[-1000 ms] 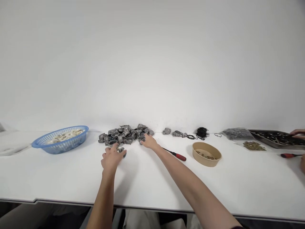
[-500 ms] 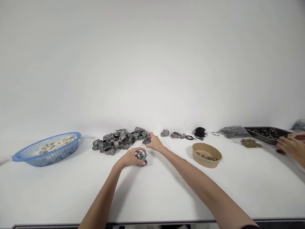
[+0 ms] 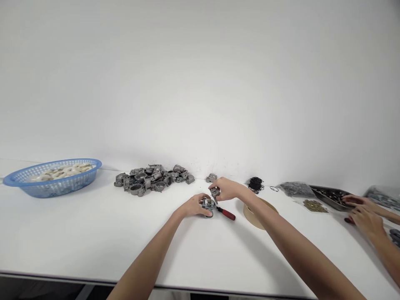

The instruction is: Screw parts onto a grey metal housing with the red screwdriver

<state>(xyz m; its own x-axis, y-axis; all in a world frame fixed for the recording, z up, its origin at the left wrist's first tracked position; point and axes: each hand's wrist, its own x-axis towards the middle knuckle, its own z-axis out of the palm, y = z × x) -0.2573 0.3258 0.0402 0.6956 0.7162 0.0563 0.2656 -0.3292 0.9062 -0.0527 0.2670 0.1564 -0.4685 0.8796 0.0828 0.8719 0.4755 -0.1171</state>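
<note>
My left hand (image 3: 194,206) grips a grey metal fitting (image 3: 208,204) resting on the white table (image 3: 93,233). Just right of it, my right hand (image 3: 227,189) pinches a smaller grey metal part (image 3: 214,193) directly above that fitting. A red-handled screwdriver (image 3: 227,214) lies on the table under my right hand. The pile of grey metal fittings (image 3: 153,178) sits to the left, near the wall.
A blue basket (image 3: 50,179) of pale rings stands far left. A tan bowl (image 3: 251,216), black O-rings (image 3: 255,183), a bag (image 3: 295,189), brass parts (image 3: 315,206) and a dark tray (image 3: 331,196) lie to the right. Another person's hands (image 3: 364,216) work at the far right.
Both my hands moved right, away from the pile, each carrying a metal piece. They now meet beside the screwdriver. The view shifted right.
</note>
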